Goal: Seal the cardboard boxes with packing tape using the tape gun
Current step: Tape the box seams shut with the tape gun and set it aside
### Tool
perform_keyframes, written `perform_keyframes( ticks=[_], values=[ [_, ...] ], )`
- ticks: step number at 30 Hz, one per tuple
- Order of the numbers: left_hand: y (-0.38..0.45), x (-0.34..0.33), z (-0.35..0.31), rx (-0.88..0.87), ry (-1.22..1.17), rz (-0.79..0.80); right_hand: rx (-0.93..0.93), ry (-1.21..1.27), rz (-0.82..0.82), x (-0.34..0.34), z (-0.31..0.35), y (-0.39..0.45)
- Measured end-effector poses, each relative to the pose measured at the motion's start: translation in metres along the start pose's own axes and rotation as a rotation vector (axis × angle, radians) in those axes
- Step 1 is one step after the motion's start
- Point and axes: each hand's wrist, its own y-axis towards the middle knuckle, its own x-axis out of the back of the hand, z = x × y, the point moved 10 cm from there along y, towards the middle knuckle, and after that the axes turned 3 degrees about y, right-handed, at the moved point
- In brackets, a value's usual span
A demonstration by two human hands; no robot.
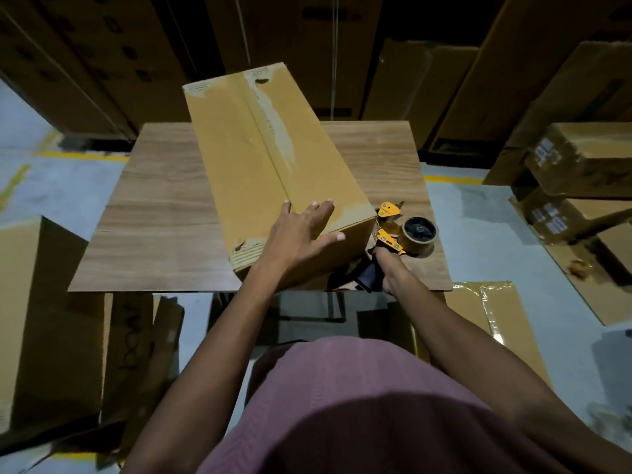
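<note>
A wood-grain counter (164, 213) carries one long cardboard box (260, 159), lying slantwise from its far edge to its near edge, right of the middle, its flaps closed.

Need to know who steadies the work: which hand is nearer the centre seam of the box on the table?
Left. The left hand rests flat on the box top beside the seam's near end. The right hand grips the tape gun off the box's near right corner.

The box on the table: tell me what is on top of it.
A left hand lies flat on the near end of the box; tape runs along its seam. The contents are hidden.
</note>
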Motion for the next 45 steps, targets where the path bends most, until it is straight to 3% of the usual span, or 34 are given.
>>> perform_keyframes(
  ticks=[4,6,9,14,17,19,22,25,28,39,45],
  values=[
    [-0.004,-0.001,0.0,-0.114,-0.067,0.011,0.016,-0.071,-0.05,0.008,-0.013,0.065],
    [-0.005,0.002,-0.001,-0.17,-0.121,-0.004,0.051,-0.061,-0.166,0.015,-0.006,0.064],
    [0.0,0.009,0.014,-0.124,-0.278,-0.004,0.163,-0.117,-0.339,0.015,0.045,-0.036],
    [0.007,0.022,0.037,-0.165,-0.453,0.063,0.482,0.081,-0.413,-0.012,0.096,-0.11],
    [0.014,0.029,0.047,-0.226,-0.45,0.071,0.576,0.042,-0.409,-0.044,0.106,-0.134],
    [0.018,0.036,0.052,-0.289,-0.37,0.024,0.491,-0.019,-0.42,-0.068,0.097,-0.142],
    [0.023,0.033,0.057,-0.456,0.056,-0.018,0.22,0.005,-0.406,-0.102,0.062,-0.151],
    [0.032,0.016,0.072,-0.453,0.26,0.035,0.106,0.221,-0.311,-0.135,0.038,-0.169],
    [0.034,0.009,0.071,-0.477,0.318,0.035,0.094,0.416,-0.233,-0.163,0.032,-0.185],
    [0.03,0.011,0.072,-0.455,0.26,0.043,0.147,0.495,-0.471,-0.149,0.016,-0.193],
    [0.027,0.014,0.077,-0.437,0.224,0.004,0.087,0.498,-0.262,-0.176,0.0,-0.181]
  ],
)
